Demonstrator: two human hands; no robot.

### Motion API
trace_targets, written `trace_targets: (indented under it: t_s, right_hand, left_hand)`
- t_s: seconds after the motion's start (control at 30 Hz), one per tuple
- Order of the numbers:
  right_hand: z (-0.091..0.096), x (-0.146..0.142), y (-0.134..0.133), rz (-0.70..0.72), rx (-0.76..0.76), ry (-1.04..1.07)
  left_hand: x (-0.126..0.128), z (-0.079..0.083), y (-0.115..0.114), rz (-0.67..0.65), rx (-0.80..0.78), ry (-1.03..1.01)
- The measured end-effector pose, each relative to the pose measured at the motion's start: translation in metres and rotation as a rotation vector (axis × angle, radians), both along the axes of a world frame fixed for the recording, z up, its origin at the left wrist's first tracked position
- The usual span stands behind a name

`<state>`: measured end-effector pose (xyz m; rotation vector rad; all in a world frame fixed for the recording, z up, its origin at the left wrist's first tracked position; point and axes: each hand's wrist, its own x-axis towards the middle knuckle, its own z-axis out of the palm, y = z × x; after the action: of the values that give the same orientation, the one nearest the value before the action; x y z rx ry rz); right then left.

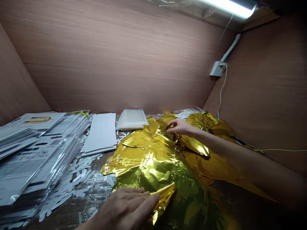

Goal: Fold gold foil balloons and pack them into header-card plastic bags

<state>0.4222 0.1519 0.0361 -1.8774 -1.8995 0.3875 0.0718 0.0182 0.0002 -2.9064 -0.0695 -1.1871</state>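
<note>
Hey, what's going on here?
A person is handling a deflated gold foil balloon spread on a work surface. Their left hand rests flat on the foil at the near side, and their right hand pinches a fold at the far side. Stacks of plastic-wrapped packs and white card sheets lie to the left.

My left hand (123, 209) and right hand (181, 126) are bare and slim-fingered, and behind my right fingers (174, 123) runs a smooth, unsleeved forearm (242, 158).
</note>
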Motion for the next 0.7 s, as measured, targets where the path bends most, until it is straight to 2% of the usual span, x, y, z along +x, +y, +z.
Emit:
trace_targets:
  t_s: [0.27, 0.5, 0.7]
  right_hand:
    - [-0.006, -0.011, -0.002, -0.005, 0.095, -0.182]
    - [-0.005, -0.024, -0.002, 0.058, 0.007, -0.165]
    - [-0.017, -0.03, 0.009, 0.002, 0.013, -0.133]
  left_hand:
    - [-0.003, -0.002, -0.001, -0.01, -0.031, 0.054]
    - [-0.001, -0.002, -0.003, 0.006, -0.005, 0.027]
    - [-0.002, -0.003, -0.002, 0.005, 0.011, 0.046]
